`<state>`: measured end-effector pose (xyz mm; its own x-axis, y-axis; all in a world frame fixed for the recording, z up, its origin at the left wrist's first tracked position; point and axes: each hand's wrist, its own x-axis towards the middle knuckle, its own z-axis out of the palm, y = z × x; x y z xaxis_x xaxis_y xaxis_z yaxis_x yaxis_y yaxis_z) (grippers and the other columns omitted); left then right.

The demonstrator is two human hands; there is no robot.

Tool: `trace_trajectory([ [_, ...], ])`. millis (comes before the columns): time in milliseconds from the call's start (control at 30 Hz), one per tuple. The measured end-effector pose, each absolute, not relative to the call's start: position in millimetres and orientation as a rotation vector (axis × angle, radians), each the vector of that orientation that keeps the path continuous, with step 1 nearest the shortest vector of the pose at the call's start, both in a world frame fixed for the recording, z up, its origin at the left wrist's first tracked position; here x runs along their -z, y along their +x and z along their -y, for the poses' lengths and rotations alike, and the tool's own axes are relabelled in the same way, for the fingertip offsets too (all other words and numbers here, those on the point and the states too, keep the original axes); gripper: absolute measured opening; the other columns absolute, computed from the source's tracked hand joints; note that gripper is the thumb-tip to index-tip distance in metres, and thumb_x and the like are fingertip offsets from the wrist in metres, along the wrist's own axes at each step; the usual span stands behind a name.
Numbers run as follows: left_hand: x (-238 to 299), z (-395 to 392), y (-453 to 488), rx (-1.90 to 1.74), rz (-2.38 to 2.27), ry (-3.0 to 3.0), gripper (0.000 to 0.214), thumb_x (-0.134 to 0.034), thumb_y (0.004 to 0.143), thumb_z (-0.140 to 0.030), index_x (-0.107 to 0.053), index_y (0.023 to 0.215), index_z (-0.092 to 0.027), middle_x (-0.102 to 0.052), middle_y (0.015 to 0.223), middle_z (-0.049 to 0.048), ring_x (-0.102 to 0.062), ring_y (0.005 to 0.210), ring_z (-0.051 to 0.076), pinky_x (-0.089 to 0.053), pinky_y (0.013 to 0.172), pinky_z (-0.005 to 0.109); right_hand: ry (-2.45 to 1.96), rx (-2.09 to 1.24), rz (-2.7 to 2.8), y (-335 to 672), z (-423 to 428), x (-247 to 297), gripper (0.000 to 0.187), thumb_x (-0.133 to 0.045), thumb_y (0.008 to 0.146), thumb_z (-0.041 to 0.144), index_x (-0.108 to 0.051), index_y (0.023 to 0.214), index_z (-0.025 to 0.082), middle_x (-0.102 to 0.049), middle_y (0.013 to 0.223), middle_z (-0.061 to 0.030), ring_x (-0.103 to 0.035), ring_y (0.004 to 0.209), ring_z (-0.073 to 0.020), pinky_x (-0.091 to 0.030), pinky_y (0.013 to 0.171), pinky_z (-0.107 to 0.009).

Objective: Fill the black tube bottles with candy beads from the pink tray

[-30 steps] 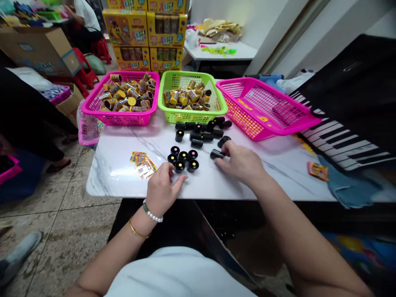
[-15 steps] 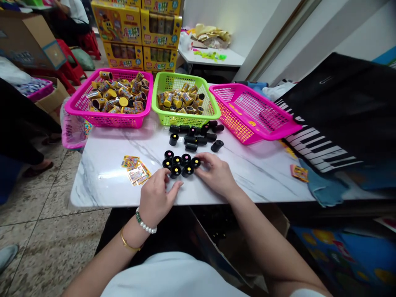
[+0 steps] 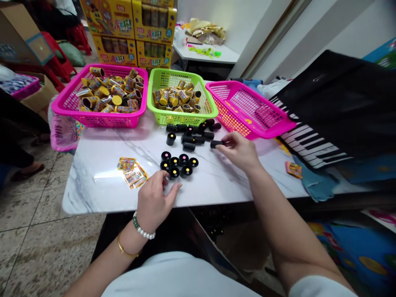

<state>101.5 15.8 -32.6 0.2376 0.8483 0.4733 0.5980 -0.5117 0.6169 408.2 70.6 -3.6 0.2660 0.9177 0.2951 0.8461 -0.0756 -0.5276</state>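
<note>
Several black cylinders with yellow or pink dots on top stand in a tight cluster [image 3: 175, 162] on the white marbled table [image 3: 102, 144]. My left hand [image 3: 154, 200] rests at the cluster's front edge, thumb and fingers apart, with nothing in it. Further right, my right hand [image 3: 239, 152] has its thumb and fingers on a black cylinder [image 3: 215, 144] lying on its side. Behind the cluster, more black cylinders [image 3: 193, 139] lie in a loose pile, and one black cylinder [image 3: 170, 139] stands upright. Small printed cards [image 3: 133, 173] lie left of my left hand.
A pink basket [image 3: 95, 119] and a green basket [image 3: 182, 119] hold small yellow printed cups. Another pink basket [image 3: 266, 134] is tilted at the right, beside a black cloth with piano keys [image 3: 321, 136]. Yellow boxes [image 3: 108, 33] are stacked behind.
My right hand has left the cluster and moved back and right to a lying black cylinder. My left hand stays by the cluster. The view has shifted slightly.
</note>
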Motion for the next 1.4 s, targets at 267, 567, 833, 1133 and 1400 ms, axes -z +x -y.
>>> trace_trajectory([
  [267,33,-15,101,-1.158,-1.317,2.240,0.029,-0.067,0.090,-0.035,-0.053,0.109,-0.018,-0.062,0.079,0.0009,-0.060,0.067,0.016,-0.049,0.066,0.027,-2.008,-0.206,1.815,412,-25,0,0.034,-0.064,0.070,0.029,-0.070,0.102,0.023,-0.071,0.084,-0.0042,-0.065,0.069,-0.0220,-0.053,0.070,-0.038],
  [567,32,-16,103,-1.162,-1.324,2.209,0.030,-0.068,0.089,-0.033,-0.052,0.109,-0.018,-0.060,0.077,-0.0005,-0.057,0.063,0.014,-0.048,0.062,0.025,-1.495,-0.590,1.726,359,-54,20,0.030,-0.066,0.082,0.031,-0.066,0.111,0.024,-0.072,0.112,-0.0066,-0.067,0.107,-0.0241,-0.052,0.100,-0.044],
  [833,35,-16,103,-1.154,-1.323,2.172,0.031,-0.069,0.089,-0.033,-0.053,0.110,-0.017,-0.061,0.079,0.0001,-0.059,0.065,0.014,-0.049,0.064,0.026,-1.537,-0.164,1.904,361,-48,28,0.011,-0.064,0.085,0.026,-0.071,0.093,0.024,-0.075,0.103,-0.0076,-0.067,0.101,-0.0269,-0.054,0.093,-0.046],
  [1133,34,-3,99,-1.318,-1.243,2.201,0.013,-0.059,0.094,-0.028,-0.051,0.087,-0.021,-0.056,0.067,-0.0023,-0.054,0.057,0.013,-0.042,0.055,0.025,-1.568,-0.046,1.830,363,-4,27,0.019,-0.057,0.093,0.033,-0.073,0.089,0.024,-0.076,0.096,-0.0054,-0.073,0.088,-0.0226,-0.061,0.079,-0.034],
  [1400,68,-13,116,-1.823,-1.002,2.496,0.037,-0.040,0.100,-0.029,-0.043,0.063,-0.023,-0.046,0.046,-0.0025,-0.048,0.039,0.013,-0.025,0.044,0.034,-1.411,-0.055,1.752,357,-21,-35,0.018,-0.062,0.088,0.046,-0.075,0.090,0.034,-0.078,0.090,-0.0018,-0.076,0.079,-0.0276,-0.065,0.060,-0.035],
])
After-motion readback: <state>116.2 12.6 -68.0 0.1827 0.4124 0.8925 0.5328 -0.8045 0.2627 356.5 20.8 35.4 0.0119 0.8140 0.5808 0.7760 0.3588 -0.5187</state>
